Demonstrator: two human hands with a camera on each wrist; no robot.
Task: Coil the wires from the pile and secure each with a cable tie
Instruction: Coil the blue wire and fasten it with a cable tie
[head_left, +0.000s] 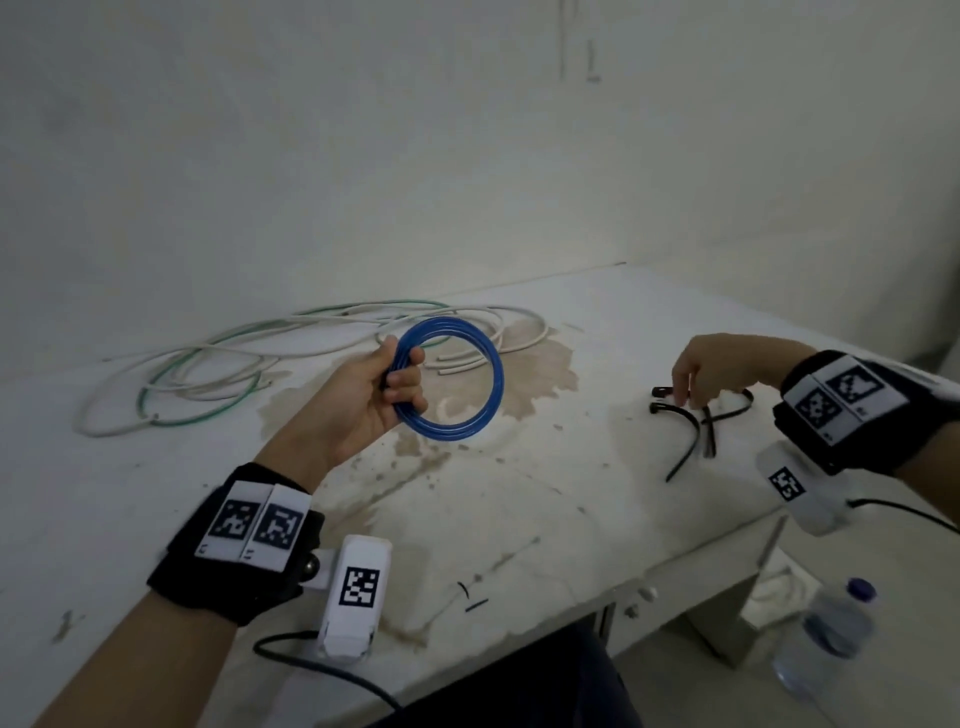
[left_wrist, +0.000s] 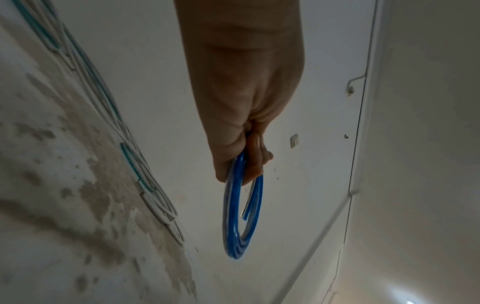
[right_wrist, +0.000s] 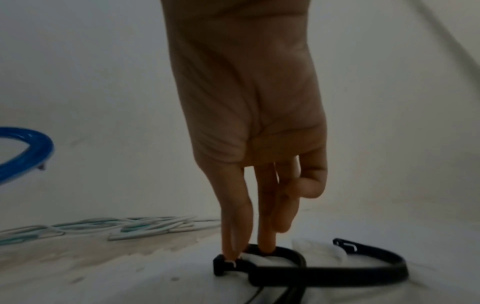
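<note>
over the table (head_left: 545, 519), left hand (head_left: 358, 400) grips the finished blue coil (head_left: 449, 379); right hand (head_left: 696, 371) fingertips (right_wrist: 265, 246) reach down onto a black cable tie (head_left: 680, 436), not clearly pinching yet; next it must lift one and wrap it around the coil.

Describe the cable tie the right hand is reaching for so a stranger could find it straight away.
On the stained white table, look to the right side, where a few black cable ties lie crossed in a small heap. The right hand comes down on the curved cable tie at the heap's left, fingertips at its blocky head; its neighbours lie untouched.

A stained white table (head_left: 519, 509) carries loose wires (head_left: 218, 364) and black cable ties (head_left: 691, 431).
</note>
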